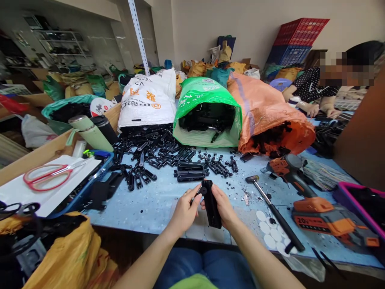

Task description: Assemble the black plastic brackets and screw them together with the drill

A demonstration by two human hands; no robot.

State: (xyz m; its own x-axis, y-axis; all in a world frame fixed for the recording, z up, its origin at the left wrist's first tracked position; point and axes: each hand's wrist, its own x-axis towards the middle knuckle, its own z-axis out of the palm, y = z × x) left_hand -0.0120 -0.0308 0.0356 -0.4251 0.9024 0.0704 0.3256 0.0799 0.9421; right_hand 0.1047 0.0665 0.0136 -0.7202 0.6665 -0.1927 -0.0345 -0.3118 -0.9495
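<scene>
My right hand is wrapped round a long black plastic part held upright above the front edge of the blue table. My left hand pinches a small round black piece against the top of that part. A stack of similar black parts lies just beyond my hands, and many loose ones spread behind it.
An orange cordless drill, a hammer and white discs lie at right. Green, white and orange sacks stand at the back. Red scissors rest on a white sheet at left. Another person sits far right.
</scene>
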